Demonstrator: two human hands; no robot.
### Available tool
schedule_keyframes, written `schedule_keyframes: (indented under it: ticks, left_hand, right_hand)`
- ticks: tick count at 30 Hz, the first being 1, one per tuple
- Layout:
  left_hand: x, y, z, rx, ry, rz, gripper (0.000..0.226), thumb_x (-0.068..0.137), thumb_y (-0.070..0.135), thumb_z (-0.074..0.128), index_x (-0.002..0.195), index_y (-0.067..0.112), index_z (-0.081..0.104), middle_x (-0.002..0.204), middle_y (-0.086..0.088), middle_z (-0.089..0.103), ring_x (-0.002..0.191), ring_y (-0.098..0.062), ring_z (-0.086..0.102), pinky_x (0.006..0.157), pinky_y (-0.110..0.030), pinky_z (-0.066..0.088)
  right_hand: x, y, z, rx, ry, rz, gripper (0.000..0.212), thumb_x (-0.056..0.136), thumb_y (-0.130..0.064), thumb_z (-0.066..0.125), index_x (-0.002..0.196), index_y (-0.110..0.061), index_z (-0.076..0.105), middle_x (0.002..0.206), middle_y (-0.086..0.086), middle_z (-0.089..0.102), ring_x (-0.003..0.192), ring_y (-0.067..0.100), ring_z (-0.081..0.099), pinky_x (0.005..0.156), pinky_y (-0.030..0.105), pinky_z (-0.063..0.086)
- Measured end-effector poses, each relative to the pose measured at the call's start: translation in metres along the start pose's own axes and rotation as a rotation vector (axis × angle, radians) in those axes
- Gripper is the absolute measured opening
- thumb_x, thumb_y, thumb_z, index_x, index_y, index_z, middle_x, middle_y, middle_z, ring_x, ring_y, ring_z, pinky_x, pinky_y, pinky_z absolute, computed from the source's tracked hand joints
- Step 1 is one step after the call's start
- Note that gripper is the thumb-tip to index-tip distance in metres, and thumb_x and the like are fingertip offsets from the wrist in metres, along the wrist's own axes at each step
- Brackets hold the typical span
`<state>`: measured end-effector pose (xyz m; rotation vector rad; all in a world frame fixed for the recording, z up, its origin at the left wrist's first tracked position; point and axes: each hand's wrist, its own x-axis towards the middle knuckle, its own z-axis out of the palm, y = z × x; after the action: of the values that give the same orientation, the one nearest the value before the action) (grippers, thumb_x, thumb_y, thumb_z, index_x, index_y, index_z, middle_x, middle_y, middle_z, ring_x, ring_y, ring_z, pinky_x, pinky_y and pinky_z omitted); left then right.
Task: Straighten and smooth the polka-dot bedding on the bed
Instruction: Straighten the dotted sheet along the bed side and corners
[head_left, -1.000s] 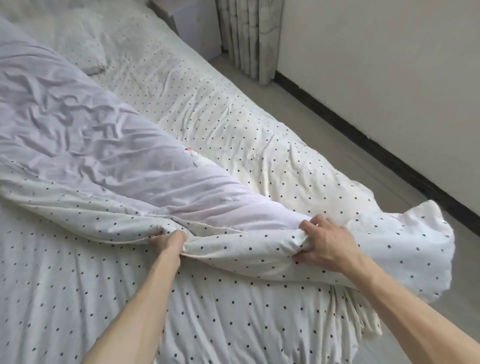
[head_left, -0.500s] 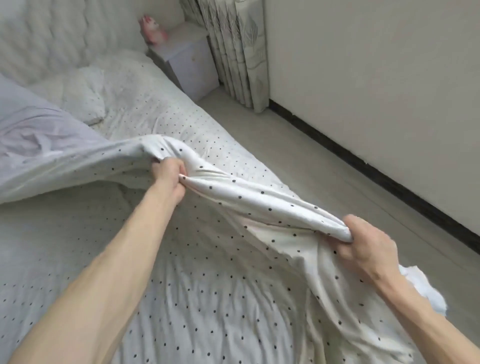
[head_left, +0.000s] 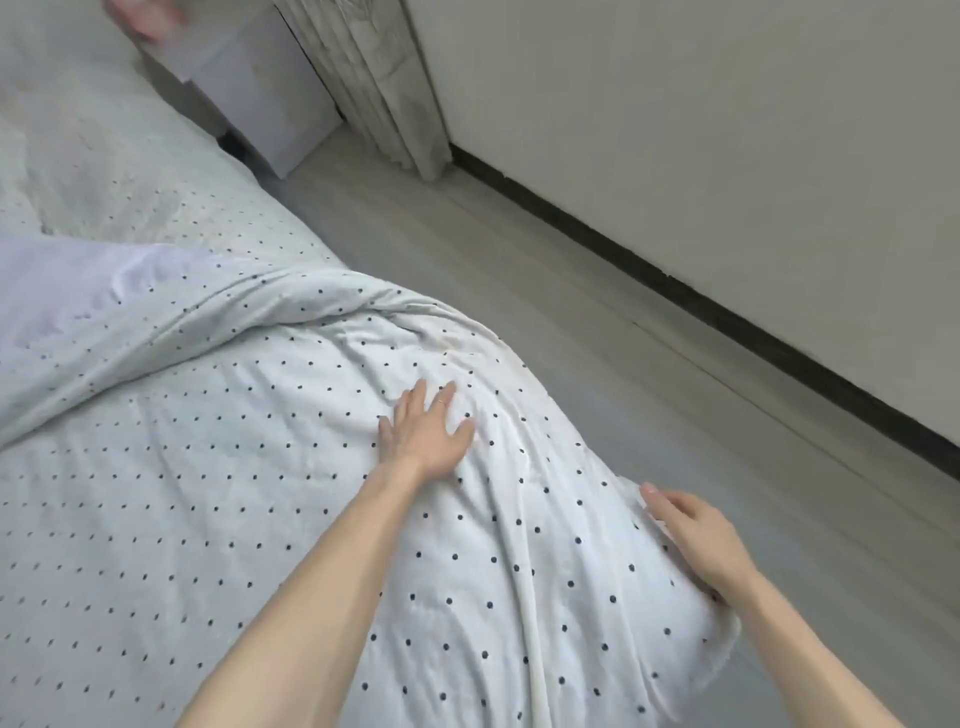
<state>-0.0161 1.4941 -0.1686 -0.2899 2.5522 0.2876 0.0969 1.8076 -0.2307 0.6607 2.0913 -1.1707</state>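
The white polka-dot duvet (head_left: 260, 493) lies spread over the bed, its corner draped over the bed's right edge with soft creases. A patch of its plain lilac underside (head_left: 57, 291) shows folded back at the left. My left hand (head_left: 427, 431) lies flat on the duvet near the bed's edge, fingers spread and straight. My right hand (head_left: 696, 540) rests with straight fingers against the hanging corner of the duvet at the right side of the bed. Neither hand holds any cloth.
A polka-dot sheet (head_left: 156, 208) covers the far part of the bed. A white nightstand (head_left: 260, 98) stands beyond it, with a curtain (head_left: 384, 88) beside. Grey floor (head_left: 623, 338) runs along the bed's right side to a wall with a dark skirting (head_left: 727, 306).
Both hands lifted the gripped duvet edge, flipped it over toward the bed's right side and let go. They now lie flat on the spread duvet.
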Motion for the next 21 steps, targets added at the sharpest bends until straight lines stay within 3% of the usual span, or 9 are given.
schedule_keyframes:
  ticks: [2,5,7,11,14,16,17,19,21]
  left_hand:
    - [-0.019,0.005,0.02,0.07,0.042,0.065,0.065,0.094,0.058,0.036,0.153,0.038,0.017,0.164,-0.004,0.002,0.15,-0.02,-0.001,0.119,-0.05,0.002]
    - [-0.035,0.036,0.035,0.126,0.096,0.301,0.065,0.092,0.06,0.036,0.151,0.043,0.019,0.164,-0.002,0.006,0.149,-0.016,0.001,0.12,-0.047,0.0]
    - [-0.043,0.071,0.052,0.212,0.027,0.522,0.068,0.088,0.066,0.034,0.151,0.044,0.021,0.163,0.001,0.01,0.149,-0.014,0.001,0.12,-0.047,-0.002]
    - [-0.062,0.132,0.094,0.479,-0.231,0.803,0.065,0.087,0.07,0.031,0.145,0.041,0.037,0.162,0.002,0.019,0.149,-0.013,0.0,0.117,-0.054,-0.009]
    - [-0.075,0.155,0.105,0.687,-0.301,0.871,0.044,0.097,0.051,0.035,0.129,0.03,0.057,0.14,-0.003,0.051,0.14,-0.022,0.032,0.115,-0.049,0.012]
    - [-0.085,0.179,0.109,0.539,-0.19,0.981,0.029,0.101,0.039,0.038,0.117,0.025,0.058,0.108,-0.004,0.062,0.108,-0.028,0.058,0.088,-0.039,0.034]
    - [-0.088,0.197,0.109,0.433,-0.066,1.069,0.022,0.1,0.037,0.043,0.109,0.023,0.058,0.093,-0.003,0.062,0.091,-0.028,0.063,0.073,-0.036,0.034]
    - [-0.086,0.235,0.109,0.356,0.146,1.226,0.014,0.095,0.035,0.052,0.098,0.024,0.059,0.077,0.0,0.058,0.071,-0.026,0.06,0.063,-0.034,0.034]
    - [-0.076,0.25,0.111,0.465,0.169,1.156,0.016,0.096,0.034,0.051,0.104,0.027,0.062,0.089,0.0,0.06,0.084,-0.025,0.057,0.073,-0.036,0.037]
  right_hand:
    - [-0.012,0.01,-0.012,0.094,-0.094,0.008,0.056,0.067,-0.083,0.057,0.098,-0.039,0.072,0.102,-0.024,0.071,0.095,-0.001,0.064,0.079,0.027,0.045]
    - [-0.031,0.039,-0.024,0.209,-0.251,0.053,0.061,0.06,-0.077,0.068,0.106,-0.037,0.071,0.107,-0.02,0.073,0.099,0.001,0.068,0.09,0.03,0.05]
    - [-0.046,0.064,-0.031,0.366,-0.332,0.063,0.064,0.065,-0.071,0.075,0.117,-0.035,0.07,0.118,-0.017,0.072,0.11,0.004,0.066,0.101,0.035,0.047]
    - [-0.071,0.097,-0.032,0.5,-0.437,0.04,0.053,0.073,-0.055,0.082,0.121,-0.039,0.068,0.129,-0.013,0.067,0.122,0.008,0.061,0.096,0.027,0.049]
    - [-0.087,0.113,-0.026,0.329,-0.311,0.049,0.036,0.073,-0.05,0.084,0.102,-0.033,0.075,0.111,-0.011,0.072,0.105,0.009,0.067,0.094,0.036,0.052]
    - [-0.099,0.126,-0.045,0.21,-0.154,0.085,0.037,0.072,-0.064,0.076,0.083,-0.029,0.076,0.087,-0.009,0.077,0.08,0.007,0.071,0.077,0.035,0.055]
    - [-0.103,0.133,-0.062,0.222,-0.129,0.08,0.045,0.068,-0.071,0.072,0.079,-0.028,0.075,0.08,-0.008,0.077,0.072,0.006,0.071,0.069,0.033,0.054]
    - [-0.102,0.142,-0.094,0.24,-0.038,0.074,0.051,0.066,-0.077,0.067,0.086,-0.031,0.076,0.081,-0.01,0.077,0.075,0.007,0.072,0.067,0.031,0.052]
    - [-0.077,0.145,-0.101,-0.04,0.142,0.037,0.037,0.078,-0.072,0.06,0.088,-0.038,0.07,0.089,-0.012,0.075,0.088,0.013,0.07,0.071,0.033,0.049]
